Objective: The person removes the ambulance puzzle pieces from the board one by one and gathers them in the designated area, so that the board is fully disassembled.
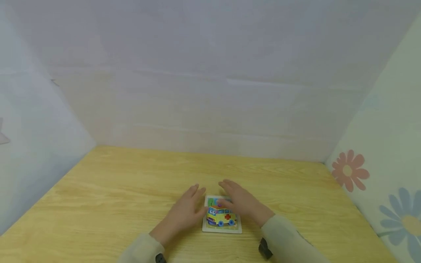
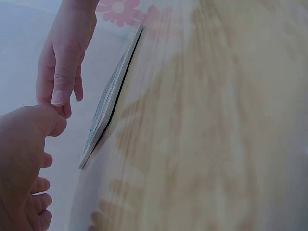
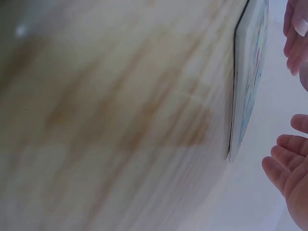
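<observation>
A small square picture board with a white border lies flat on the wooden table. Its picture is a yellow cartoon ambulance with a red cross and blue wheels. My left hand hovers at the board's left side, fingers fairly straight and holding nothing. Over the upper right part of the board is my right hand, also without anything in it; it hides that corner. Both wrist views show the board's thin edge on the tabletop, with the hands raised above it and apart from it.
The light wooden table stretches out around the board. Pale cloth-like walls enclose its back and sides. On the right wall are a printed red flower and a blue flower.
</observation>
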The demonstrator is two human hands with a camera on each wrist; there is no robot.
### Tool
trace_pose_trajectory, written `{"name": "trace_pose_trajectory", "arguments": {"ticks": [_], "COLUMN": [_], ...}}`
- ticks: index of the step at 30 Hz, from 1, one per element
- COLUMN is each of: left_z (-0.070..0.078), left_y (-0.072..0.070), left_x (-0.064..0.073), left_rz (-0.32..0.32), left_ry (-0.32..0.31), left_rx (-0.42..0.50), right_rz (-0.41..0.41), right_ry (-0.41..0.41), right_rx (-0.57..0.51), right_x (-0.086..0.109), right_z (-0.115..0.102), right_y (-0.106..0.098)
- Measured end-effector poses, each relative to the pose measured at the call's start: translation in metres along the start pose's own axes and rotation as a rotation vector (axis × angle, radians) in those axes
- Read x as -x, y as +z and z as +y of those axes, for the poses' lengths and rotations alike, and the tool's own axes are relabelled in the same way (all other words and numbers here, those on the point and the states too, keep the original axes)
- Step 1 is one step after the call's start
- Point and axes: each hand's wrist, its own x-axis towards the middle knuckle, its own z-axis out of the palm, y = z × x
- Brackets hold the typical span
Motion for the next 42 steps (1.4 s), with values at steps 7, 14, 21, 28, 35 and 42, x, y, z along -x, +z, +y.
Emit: {"name": "trace_pose_trajectory", "arguments": {"ticks": [7, 14, 21, 28, 35, 42], "left_z": [-0.006, -0.005, -0.005, -0.009, -0.012, -0.009], "left_y": [0.003, 0.002, 0.003, 0.005, 0.007, 0.006], "left_x": [0.003, 0.005, 0.007, 0.008, 0.008, 0.006], "left_rz": [-0.076, -0.113, -0.146, -0.175, -0.207, -0.186], "left_ry": [0.041, 0.066, 0.086, 0.087, 0.082, 0.108], "left_rx": [-0.003, -0.027, -0.044, -0.077, -0.096, -0.116], "right_rz": [-0.028, -0.064, -0.116, -0.115, -0.133, -0.128], "right_ry": [-0.045, -0.089, -0.134, -0.194, -0.148, -0.138], "right_rx": [0.004, 0.045, 0.061, 0.099, 0.057, 0.024], "right_x": [-0.007, -0.011, -0.017, -0.023, -0.025, -0.029], "right_z": [-0.004, -0.009, -0.011, -0.012, -0.013, -0.012], "right_y": [0.003, 0.004, 0.008, 0.015, 0.017, 0.016]}}
